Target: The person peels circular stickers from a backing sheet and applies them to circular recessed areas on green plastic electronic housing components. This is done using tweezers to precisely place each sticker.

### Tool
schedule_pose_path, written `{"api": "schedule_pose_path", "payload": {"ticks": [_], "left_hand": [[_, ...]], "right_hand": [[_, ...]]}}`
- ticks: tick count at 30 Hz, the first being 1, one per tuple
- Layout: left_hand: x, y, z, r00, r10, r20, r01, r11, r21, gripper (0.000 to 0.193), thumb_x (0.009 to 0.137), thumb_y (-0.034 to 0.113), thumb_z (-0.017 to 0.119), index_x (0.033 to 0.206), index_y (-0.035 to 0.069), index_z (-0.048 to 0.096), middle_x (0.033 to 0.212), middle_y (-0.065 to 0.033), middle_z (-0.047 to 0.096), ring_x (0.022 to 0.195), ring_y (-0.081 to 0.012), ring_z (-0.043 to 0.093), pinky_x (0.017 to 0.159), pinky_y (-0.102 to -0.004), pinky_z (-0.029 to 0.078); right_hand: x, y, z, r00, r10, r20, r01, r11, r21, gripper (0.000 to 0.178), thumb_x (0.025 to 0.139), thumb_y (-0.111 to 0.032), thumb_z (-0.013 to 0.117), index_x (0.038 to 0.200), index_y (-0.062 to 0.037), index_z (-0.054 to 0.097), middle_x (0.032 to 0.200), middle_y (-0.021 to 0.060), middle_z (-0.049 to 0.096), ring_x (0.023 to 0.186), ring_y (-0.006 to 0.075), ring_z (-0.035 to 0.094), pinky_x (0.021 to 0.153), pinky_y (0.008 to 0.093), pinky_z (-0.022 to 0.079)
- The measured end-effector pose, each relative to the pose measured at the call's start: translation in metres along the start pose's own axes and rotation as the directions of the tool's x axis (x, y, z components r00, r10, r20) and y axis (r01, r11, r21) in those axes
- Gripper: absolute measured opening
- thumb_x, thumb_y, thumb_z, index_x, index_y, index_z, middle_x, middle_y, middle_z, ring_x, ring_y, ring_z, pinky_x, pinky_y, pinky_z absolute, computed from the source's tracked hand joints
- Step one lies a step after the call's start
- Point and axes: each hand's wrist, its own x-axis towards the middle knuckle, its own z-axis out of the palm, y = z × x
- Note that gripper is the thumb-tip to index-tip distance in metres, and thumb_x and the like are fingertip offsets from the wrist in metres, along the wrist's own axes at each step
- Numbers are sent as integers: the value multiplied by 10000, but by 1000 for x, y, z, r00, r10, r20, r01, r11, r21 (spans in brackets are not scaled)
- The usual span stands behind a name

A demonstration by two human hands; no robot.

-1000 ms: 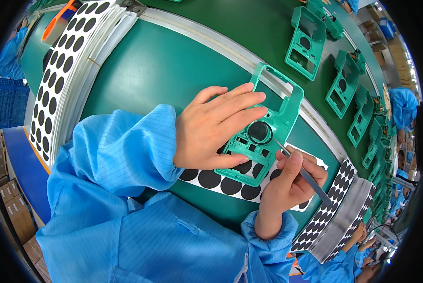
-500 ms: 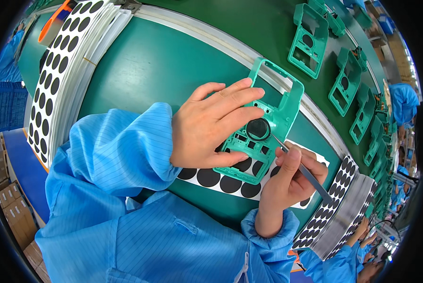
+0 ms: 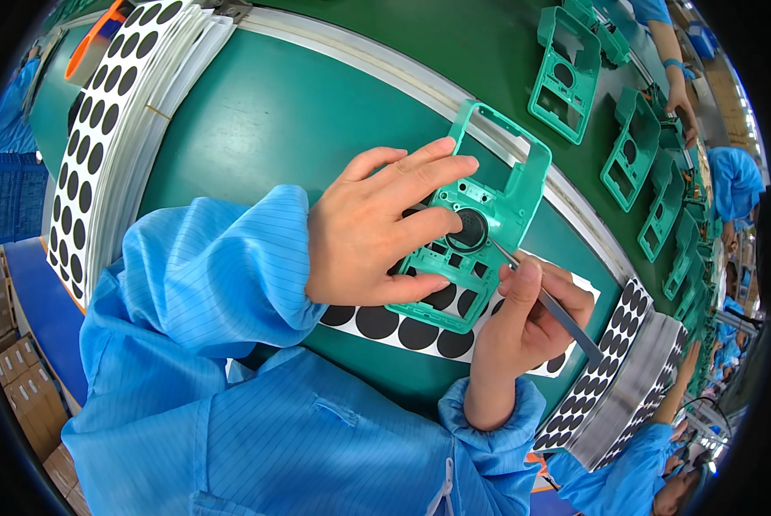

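My left hand [image 3: 373, 224] lies with spread fingers across the left side of a green plastic housing [image 3: 515, 225]. Its index finger presses at the edge of a round black disc [image 3: 469, 230] seated in the housing's circular recess. The thumb rests on the lower frame. My right hand [image 3: 532, 320] is closed around metal tweezers [image 3: 560, 316], whose tips point at the recess's right rim. Beneath the housing is a white sheet of black round stickers [image 3: 418, 334], partly covered by it and by my hands.
Stacks of sticker sheets stand at left [image 3: 93, 146] and right [image 3: 605, 378]. Beyond a metal rail [image 3: 351, 64], several green housings [image 3: 566, 77] line a dark green belt. A co-worker's arm [image 3: 665, 52] reaches in at upper right. An orange-handled item [image 3: 89, 47] lies at far left.
My left index finger has moved down onto the disc's edge. The tweezers stay near the rim, shifted slightly left with the housing. A co-worker's arm has come in at upper right.
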Motion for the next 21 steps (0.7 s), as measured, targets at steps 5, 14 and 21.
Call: {"api": "schedule_pose_path", "payload": {"ticks": [5,14,21], "left_hand": [[-1,-2,-1,1000,11,-7,-11,1000,-2,398,569,234,720,893,66,559,1231,-163,399,1143,-337,391,848,-418,337],[-3,-6,-4,999,12,-35,-12,1000,-12,399,561,222,723,892,70,559,1234,-161,397,1139,-337,397,841,-410,342],[-7,-9,-5,998,22,-54,-24,999,-28,411,543,205,729,894,79,555,1239,-156,393,1140,-335,398,835,-402,343]], "right_hand": [[1,-2,4,1000,3,-4,-3,1000,-3,166,802,0,528,861,-17,373,799,152,556,552,79,499,486,167,409],[2,-1,10,997,-57,42,61,994,-89,164,797,18,529,856,-20,381,779,144,560,565,73,497,484,163,390],[1,-6,17,995,-86,55,94,981,-167,140,801,0,533,821,1,394,741,147,555,548,89,497,491,185,418]]}}
